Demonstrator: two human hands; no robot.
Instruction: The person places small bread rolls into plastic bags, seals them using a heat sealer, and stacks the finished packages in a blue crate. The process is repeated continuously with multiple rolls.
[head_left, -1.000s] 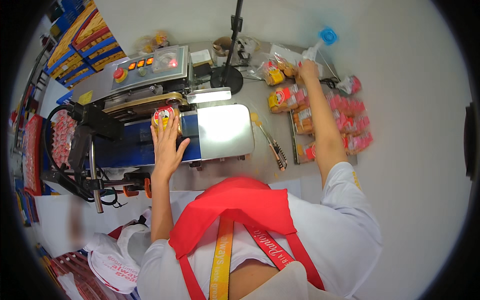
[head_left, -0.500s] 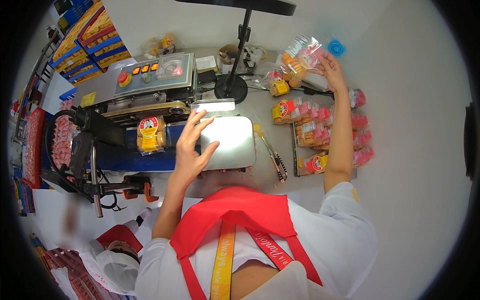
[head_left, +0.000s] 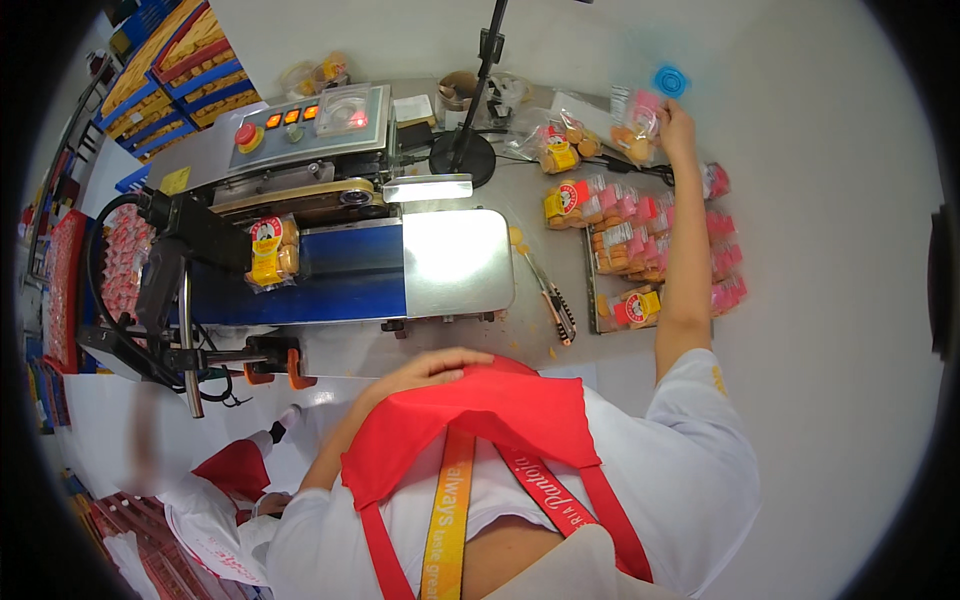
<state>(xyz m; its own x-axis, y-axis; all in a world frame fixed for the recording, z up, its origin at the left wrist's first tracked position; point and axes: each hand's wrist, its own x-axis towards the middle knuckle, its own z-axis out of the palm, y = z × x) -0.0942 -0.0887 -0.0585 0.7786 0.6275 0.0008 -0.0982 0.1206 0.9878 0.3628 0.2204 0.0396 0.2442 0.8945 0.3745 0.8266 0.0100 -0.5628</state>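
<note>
At the far right of the bench, my right hand (head_left: 677, 132) is closed on a clear packet of small round cakes (head_left: 634, 140) with a pink label. It hangs just beyond rows of similar packets (head_left: 625, 210). My left hand (head_left: 435, 370) lies against the top of my red apron (head_left: 470, 400), fingers stretched out and partly hidden by the cloth, with nothing visible in it. One packet of cakes (head_left: 272, 255) with a yellow and red label lies on the blue conveyor belt (head_left: 350, 285), beside a black machine head. A shiny metal plate (head_left: 458, 290) adjoins the belt's right end.
Behind the belt stands a control box (head_left: 310, 130) with lit orange buttons and a red knob. A lamp base (head_left: 462, 160), tubs and another packet (head_left: 557, 150) sit farther back. A box cutter (head_left: 560, 315) lies right of the plate. Another person (head_left: 215, 510) is at lower left.
My left hand has drawn back from over the metal plate to my apron. The packet on the belt has moved left. My right hand has shifted slightly right with its packet, which hangs lower.
</note>
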